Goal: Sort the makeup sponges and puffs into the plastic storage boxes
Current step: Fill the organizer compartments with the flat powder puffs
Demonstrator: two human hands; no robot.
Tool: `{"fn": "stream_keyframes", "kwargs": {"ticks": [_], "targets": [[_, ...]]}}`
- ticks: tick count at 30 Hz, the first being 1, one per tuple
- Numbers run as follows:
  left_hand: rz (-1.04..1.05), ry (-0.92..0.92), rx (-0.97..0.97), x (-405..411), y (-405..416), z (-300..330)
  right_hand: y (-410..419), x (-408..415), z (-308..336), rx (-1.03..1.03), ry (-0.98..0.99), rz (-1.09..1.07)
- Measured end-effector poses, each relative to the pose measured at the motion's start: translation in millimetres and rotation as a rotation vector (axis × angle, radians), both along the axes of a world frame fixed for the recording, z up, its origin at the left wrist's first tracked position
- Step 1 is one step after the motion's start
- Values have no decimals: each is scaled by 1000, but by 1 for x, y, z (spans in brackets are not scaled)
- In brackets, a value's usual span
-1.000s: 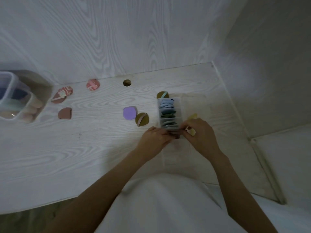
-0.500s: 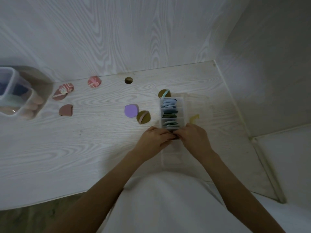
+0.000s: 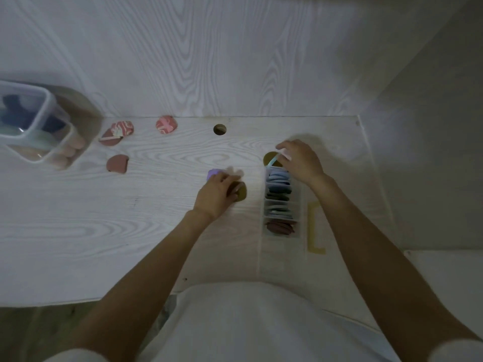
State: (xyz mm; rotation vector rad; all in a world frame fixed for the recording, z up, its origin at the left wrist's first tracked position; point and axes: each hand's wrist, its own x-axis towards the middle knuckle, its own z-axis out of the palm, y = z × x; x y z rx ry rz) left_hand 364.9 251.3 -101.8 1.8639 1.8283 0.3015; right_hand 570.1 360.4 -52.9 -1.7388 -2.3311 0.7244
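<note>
Left hand (image 3: pixel 214 195) grip closes on the olive puff (image 3: pixel 241 192); right hand (image 3: pixel 300 160), fingers loose, over another olive puff (image 3: pixel 270 158) beyond the divided box (image 3: pixel 298 205)

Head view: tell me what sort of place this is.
Probably a home desk or vanity set into a corner: a pale wood-grain tabletop with a cable hole, matching panel behind, and a clear divided box of makeup puffs being sorted.
</note>
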Motion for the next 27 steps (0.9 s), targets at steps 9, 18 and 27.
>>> {"fn": "stream_keyframes", "kwargs": {"ticks": [9, 18, 27], "targets": [[40, 3, -42, -1, 2, -1, 34, -34, -15, -164, -270, -32], [39, 84, 132, -12, -9, 6, -35, -5, 32, 59, 353, -302], [144, -560, 134, 18, -50, 59, -159, 53, 21, 22, 517, -481]]}}
